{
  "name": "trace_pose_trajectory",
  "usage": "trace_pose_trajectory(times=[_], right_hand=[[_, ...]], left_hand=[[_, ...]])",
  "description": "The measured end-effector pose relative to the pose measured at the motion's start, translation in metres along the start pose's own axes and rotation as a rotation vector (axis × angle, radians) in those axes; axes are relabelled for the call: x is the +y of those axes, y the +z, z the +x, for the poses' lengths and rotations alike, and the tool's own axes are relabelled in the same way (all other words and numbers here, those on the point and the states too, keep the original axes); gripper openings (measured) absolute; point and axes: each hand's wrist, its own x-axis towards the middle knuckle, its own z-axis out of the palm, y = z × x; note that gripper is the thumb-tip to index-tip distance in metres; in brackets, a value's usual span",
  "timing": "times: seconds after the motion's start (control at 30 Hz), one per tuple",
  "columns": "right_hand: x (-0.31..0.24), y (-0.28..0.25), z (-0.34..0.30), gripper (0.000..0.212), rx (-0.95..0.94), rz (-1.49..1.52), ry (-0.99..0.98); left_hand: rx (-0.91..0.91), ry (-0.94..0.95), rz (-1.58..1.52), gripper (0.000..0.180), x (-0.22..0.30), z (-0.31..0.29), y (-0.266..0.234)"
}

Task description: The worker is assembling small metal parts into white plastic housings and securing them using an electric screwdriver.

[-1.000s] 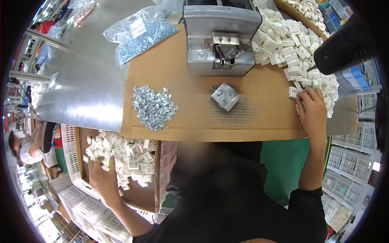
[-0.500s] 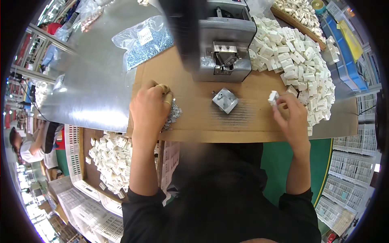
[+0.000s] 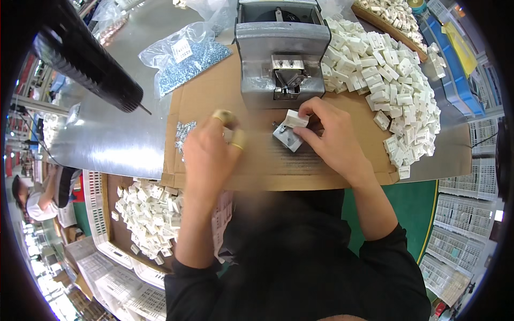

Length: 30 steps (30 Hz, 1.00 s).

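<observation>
Pinched between thumb and fingers of my right hand [image 3: 334, 136] is a white plastic block [image 3: 295, 119]. It is at the upper edge of a small metal fixture [image 3: 287, 138] on the cardboard; whether it is fully seated I cannot tell. My left hand [image 3: 206, 155], blurred by motion, has curled fingers with yellow covers on two of them. What it holds, if anything, is too small or hidden to make out. Just left of it lies a pile of small grey metal pieces, apparently screws [image 3: 183, 134]. A black power screwdriver [image 3: 91, 64] hangs at the upper left.
A grey metal machine [image 3: 284, 45] stands behind the fixture. White blocks are heaped [image 3: 399, 96] on the right; more fill a crate [image 3: 96, 214] at lower left. A clear bag of bluish small parts [image 3: 193, 59] lies at the back left. Cardboard [image 3: 257, 176] covers the table's middle.
My right hand has moved left, bringing the white block to the fixture. My left hand has left the pile of small pieces, shifting slightly right and nearer. The screwdriver has swung left.
</observation>
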Motion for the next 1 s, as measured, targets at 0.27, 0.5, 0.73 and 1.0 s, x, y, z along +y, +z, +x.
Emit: trace_pose_trajectory(times=[0.27, 0.5, 0.73, 1.0], right_hand=[[-0.008, 0.005, -0.019, 0.022, 0.065, 0.082, 0.135], [-0.001, 0.012, -0.020, 0.022, 0.182, 0.027, 0.005], [-0.010, 0.012, -0.030, 0.029, 0.113, 0.012, 0.009], [-0.016, 0.003, -0.024, 0.029, -0.031, -0.356, -0.456]], left_hand=[[0.179, 0.211, -0.216, 0.023, 0.040, -0.016, 0.051], [0.070, 0.145, -0.307, 0.019, 0.036, -0.013, 0.047], [0.056, -0.062, -0.476, 0.017, 0.033, -0.011, 0.046], [-0.204, 0.156, -0.267, 0.039, 0.009, -0.010, -0.009]])
